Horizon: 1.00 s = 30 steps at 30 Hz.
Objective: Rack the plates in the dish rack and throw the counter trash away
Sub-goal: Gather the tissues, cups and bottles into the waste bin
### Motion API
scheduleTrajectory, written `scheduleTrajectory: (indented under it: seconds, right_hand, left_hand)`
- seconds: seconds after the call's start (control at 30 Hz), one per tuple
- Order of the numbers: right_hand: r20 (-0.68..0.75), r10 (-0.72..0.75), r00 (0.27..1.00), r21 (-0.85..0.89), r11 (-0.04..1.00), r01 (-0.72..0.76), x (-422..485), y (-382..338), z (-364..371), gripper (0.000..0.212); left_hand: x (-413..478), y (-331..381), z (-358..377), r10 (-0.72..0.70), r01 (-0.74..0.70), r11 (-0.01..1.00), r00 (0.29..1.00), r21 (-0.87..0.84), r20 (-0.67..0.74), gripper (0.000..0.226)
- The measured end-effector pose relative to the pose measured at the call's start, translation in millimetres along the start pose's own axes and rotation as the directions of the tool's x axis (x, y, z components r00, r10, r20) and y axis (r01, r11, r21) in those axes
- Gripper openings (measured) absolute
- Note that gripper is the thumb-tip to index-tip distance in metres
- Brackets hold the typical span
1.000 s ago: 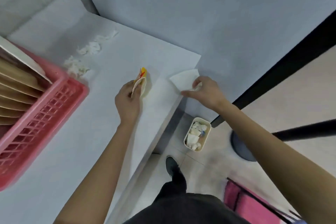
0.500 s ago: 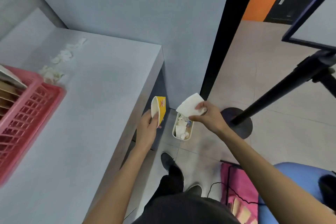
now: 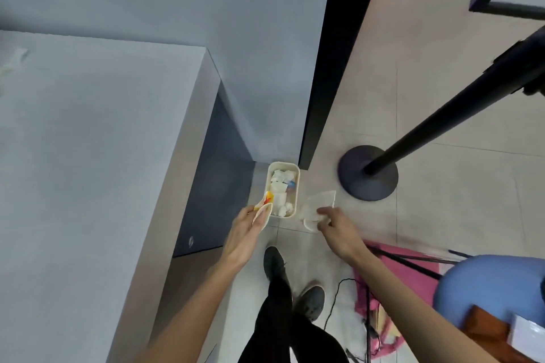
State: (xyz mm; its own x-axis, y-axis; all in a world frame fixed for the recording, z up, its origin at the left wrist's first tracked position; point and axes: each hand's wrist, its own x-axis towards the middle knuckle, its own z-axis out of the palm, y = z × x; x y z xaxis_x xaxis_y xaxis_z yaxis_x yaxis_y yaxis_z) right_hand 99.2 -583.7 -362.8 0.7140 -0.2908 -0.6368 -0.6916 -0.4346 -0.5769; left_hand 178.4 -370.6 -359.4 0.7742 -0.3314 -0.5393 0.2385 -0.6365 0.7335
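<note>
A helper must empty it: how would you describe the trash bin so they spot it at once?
From the grey counter, look toward the black door frame. On the floor between them stands a cream rectangular plastic bin. Unlike the dark round stand base nearby, it is boxy and holds crumpled white paper.

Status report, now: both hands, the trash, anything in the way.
Left hand holds wrapper at bin rim. Right hand pinches white paper just right of bin, blurred. Bin part full. Nothing between hands and bin.
</note>
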Motion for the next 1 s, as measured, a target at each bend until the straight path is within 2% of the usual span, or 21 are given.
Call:
scheduleTrajectory:
  seconds: [0.13, 0.23, 0.33, 0.4, 0.53, 0.7, 0.87, 0.93, 1.0]
  right_hand:
    - [0.092, -0.005, 0.996, -0.14, 0.99, 0.018, 67, 32, 35, 0.037]
    - [0.106, -0.022, 0.994, -0.185, 0.982, 0.041, 126, 55, 62, 0.038]
    - [0.109, -0.044, 0.993, -0.202, 0.977, 0.065, 184, 76, 96, 0.038]
    - [0.121, -0.043, 0.992, -0.224, 0.972, 0.07, 217, 93, 120, 0.039]
    - [0.15, -0.04, 0.988, -0.227, 0.971, 0.074, 270, 129, 169, 0.04]
    - [0.188, -0.116, 0.975, -0.262, 0.951, 0.164, 319, 159, 209, 0.039]
    - [0.237, -0.049, 0.97, -0.15, 0.985, 0.086, 358, 164, 221, 0.046]
    - [0.198, -0.071, 0.978, -0.148, 0.984, 0.101, 361, 164, 220, 0.043]
    - [0.122, -0.115, 0.986, -0.175, 0.975, 0.135, 357, 161, 220, 0.043]
  left_hand:
    - [77, -45, 26, -0.03, 0.023, 0.991, 0.998, 0.131, 0.047, 0.057]
    - [138, -85, 51, -0.067, 0.061, 0.991, 0.997, 0.122, 0.044, 0.055]
    - [197, -121, 74, -0.087, 0.089, 0.989, 0.996, 0.117, -0.024, 0.047]
    - [237, -146, 92, -0.022, 0.029, 0.986, 0.999, 0.165, -0.043, 0.044]
    - [316, -207, 126, 0.142, -0.142, 0.936, 0.99, 0.322, 0.023, 0.045]
    - [385, -242, 151, 0.214, -0.215, 0.855, 0.975, 0.472, 0.057, 0.042]
    - [425, -252, 151, 0.232, -0.272, 0.779, 0.962, 0.565, 0.143, 0.041]
    - [432, -254, 150, 0.25, -0.31, 0.74, 0.951, 0.597, 0.184, 0.036]
    - [433, -254, 150, 0.304, -0.335, 0.738, 0.94, 0.585, 0.156, 0.028]
